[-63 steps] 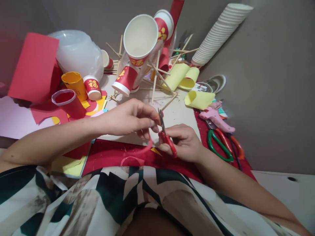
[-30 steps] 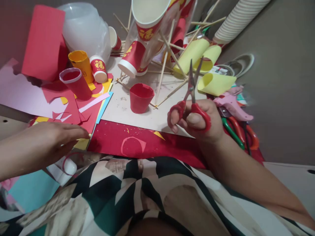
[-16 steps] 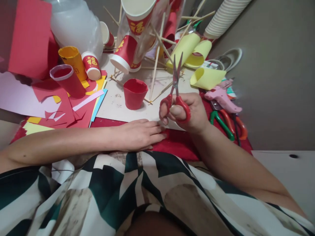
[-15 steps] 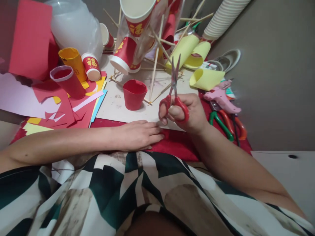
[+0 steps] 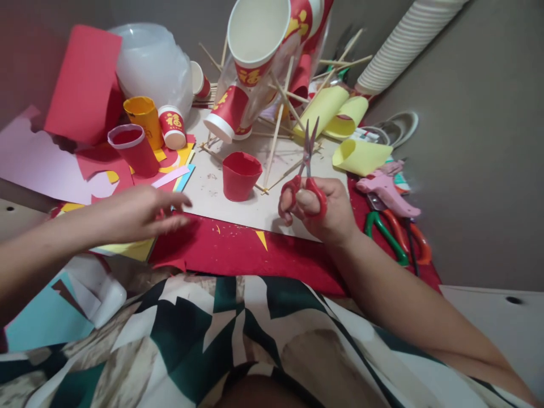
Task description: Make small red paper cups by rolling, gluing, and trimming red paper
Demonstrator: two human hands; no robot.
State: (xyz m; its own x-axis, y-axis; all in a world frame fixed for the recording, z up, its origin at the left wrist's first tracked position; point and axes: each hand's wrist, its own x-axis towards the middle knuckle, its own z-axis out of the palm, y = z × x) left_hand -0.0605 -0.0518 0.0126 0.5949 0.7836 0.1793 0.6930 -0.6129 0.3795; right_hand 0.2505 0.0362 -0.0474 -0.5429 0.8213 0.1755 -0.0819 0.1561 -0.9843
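My right hand (image 5: 325,209) grips a pair of red-handled scissors (image 5: 306,164), held upright with the blades slightly apart. With fingers apart and nothing visible in them, my left hand (image 5: 148,212) hovers over the stack of coloured paper (image 5: 127,249) at the left. On the pale board (image 5: 199,195), a small red paper cup (image 5: 241,178) stands between the two hands. A yellow paper scrap (image 5: 262,239) lies on the red cloth (image 5: 221,249) near my body.
Behind the red cup rises a frame of wooden sticks (image 5: 280,113) with printed paper cups (image 5: 249,68). Rolled yellow paper (image 5: 361,156), a pink glue gun (image 5: 385,190) and green-handled scissors (image 5: 385,238) lie right. Red and orange tubes (image 5: 134,150) stand left, before a clear plastic bag (image 5: 153,68).
My left hand has moved left from the table's front edge to the coloured paper, uncovering the yellow scrap. My right hand still holds the scissors. The view has shifted slightly.
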